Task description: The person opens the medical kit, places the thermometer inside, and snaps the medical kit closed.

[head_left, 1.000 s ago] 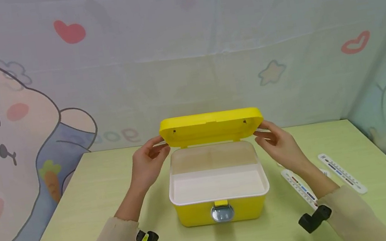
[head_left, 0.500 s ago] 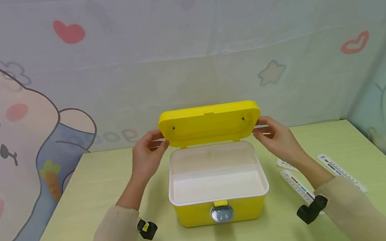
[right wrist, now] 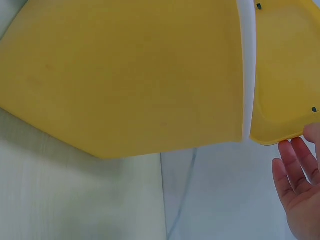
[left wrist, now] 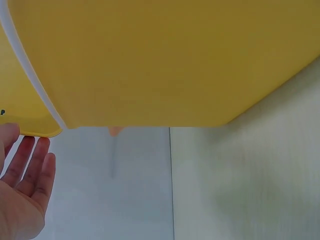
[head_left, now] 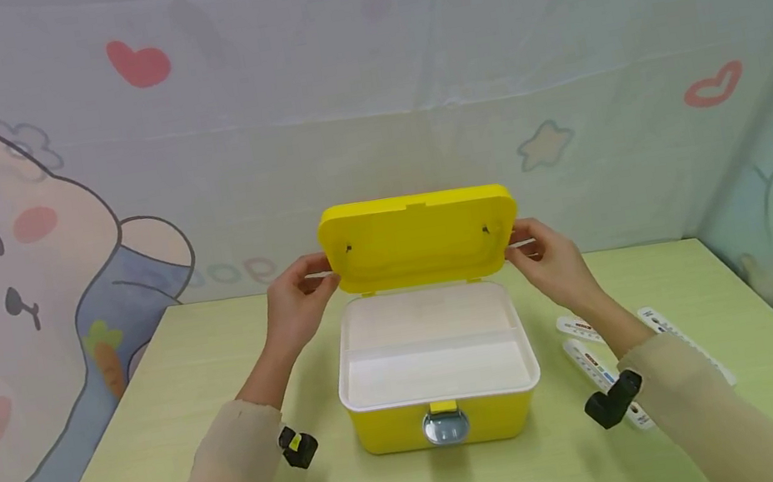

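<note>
A yellow storage box with a white tray inside stands on the table, its clear-and-yellow latch facing me. Its hinged yellow lid is raised and leans up at the back. My left hand holds the lid's left edge between thumb and fingers. On the opposite edge, my right hand grips the lid the same way. The left wrist view has the left hand at the lid's rim, beyond the box side. In the right wrist view the right hand pinches the rim.
Right of the box lie white strips printed with scales: a short visible piece, one partly behind the wrist camera, and another farther right. A patterned cloth hangs behind the table.
Both hands have lifted the lid higher and tilted it farther back, showing more of its underside. The box body has stayed in place.
</note>
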Available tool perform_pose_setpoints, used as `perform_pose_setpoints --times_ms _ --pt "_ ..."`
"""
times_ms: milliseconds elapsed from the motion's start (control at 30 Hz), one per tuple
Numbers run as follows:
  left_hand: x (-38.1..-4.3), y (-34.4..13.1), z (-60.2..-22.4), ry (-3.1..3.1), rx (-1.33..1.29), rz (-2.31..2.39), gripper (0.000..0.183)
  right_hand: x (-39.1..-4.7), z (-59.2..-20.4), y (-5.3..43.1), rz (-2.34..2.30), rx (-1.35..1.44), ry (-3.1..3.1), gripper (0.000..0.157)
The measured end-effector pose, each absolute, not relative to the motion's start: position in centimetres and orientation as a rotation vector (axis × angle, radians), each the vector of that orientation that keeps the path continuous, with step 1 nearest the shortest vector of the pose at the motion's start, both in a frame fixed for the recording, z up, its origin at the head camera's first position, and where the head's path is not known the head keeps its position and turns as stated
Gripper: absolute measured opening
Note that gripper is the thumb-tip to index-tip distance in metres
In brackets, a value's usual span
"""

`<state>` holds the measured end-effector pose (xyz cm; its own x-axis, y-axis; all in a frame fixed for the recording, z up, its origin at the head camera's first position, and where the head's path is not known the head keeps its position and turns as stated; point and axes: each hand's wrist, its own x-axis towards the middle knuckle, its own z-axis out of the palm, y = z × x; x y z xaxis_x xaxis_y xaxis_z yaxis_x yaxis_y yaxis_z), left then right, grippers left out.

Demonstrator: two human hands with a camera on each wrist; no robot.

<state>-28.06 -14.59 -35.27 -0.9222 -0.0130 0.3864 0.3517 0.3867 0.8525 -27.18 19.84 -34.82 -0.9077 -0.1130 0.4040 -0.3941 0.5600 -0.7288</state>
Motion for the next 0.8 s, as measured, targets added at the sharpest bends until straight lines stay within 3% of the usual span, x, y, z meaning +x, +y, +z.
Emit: perform_pose_setpoints --times_ms 800 --pt "-29.7 -14.6 -34.8 -2.437 -0.247 -1.465 0.03 -29.2 -34.0 19.6 1.245 0.429 -2.634 0.039"
